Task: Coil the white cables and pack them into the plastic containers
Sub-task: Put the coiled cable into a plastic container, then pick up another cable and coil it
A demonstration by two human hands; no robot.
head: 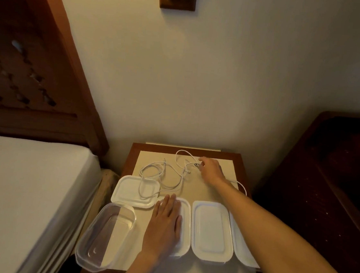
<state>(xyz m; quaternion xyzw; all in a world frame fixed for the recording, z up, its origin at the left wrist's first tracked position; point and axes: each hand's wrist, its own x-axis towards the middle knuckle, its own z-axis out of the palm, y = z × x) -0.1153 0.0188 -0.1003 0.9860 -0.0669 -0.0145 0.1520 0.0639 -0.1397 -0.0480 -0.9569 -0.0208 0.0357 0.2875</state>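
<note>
**Coiling barely started, nothing packed yet**

Looking at progress first: pretty much everything is left to be done. The white cables (168,174) are spread in loose loops across the back half of the worktop (192,189), with one loop draped over the loose lid (128,191) at the left. No neat coil can be seen anywhere. One clear container (106,235) sits open and empty at the near left corner, partly over the worktop edge. Three more containers are lined up along the front with lids on: the one under the palm (184,222), the middle one (211,230), and the right one (238,245), mostly hidden by the forearm.

As for pose, the left hand (164,224) is laid flat, fingers straight, on the lidded container, so that grip is released. The right hand (212,168) is stretched to the far side, and a cable end seems to be pinched at the fingertips (203,160), though it's blurry, so that's a best guess.
</note>
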